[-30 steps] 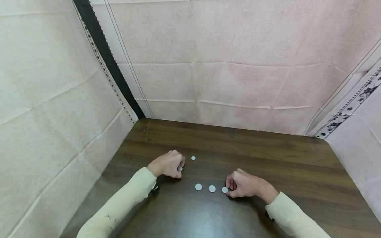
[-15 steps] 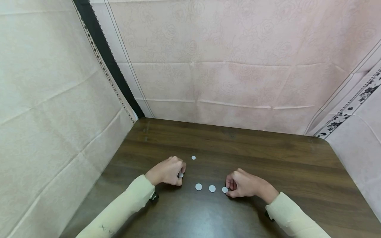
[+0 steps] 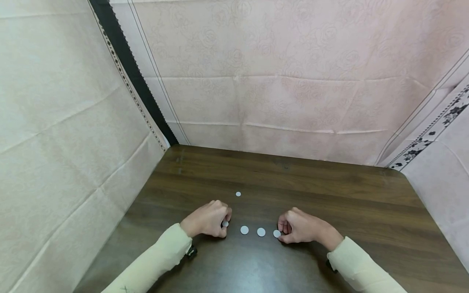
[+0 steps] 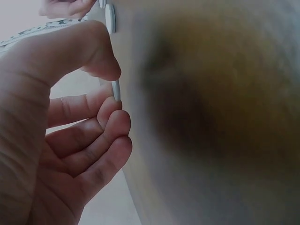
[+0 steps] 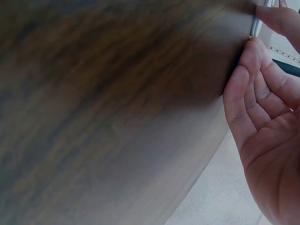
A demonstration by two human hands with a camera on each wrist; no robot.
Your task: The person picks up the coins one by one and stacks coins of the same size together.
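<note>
My left hand pinches a small flat white disc between thumb and fingers, low over the table. In the left wrist view that disc is seen edge-on, its ends at the thumb and fingertip. My right hand has its thumb and forefinger on either side of another white disc, the right end of a short row. Beside it in the row lie a middle disc and a left disc. In the right wrist view the gripped disc shows as a thin edge between thumb and finger.
One more white disc lies alone farther back on the dark wooden table. Pale patterned cloth hangs behind the table's far edge, with more cloth along the left side.
My left hand has moved toward me and slightly right with its disc, closer to the row's left end. The right hand and the discs on the table have stayed put.
</note>
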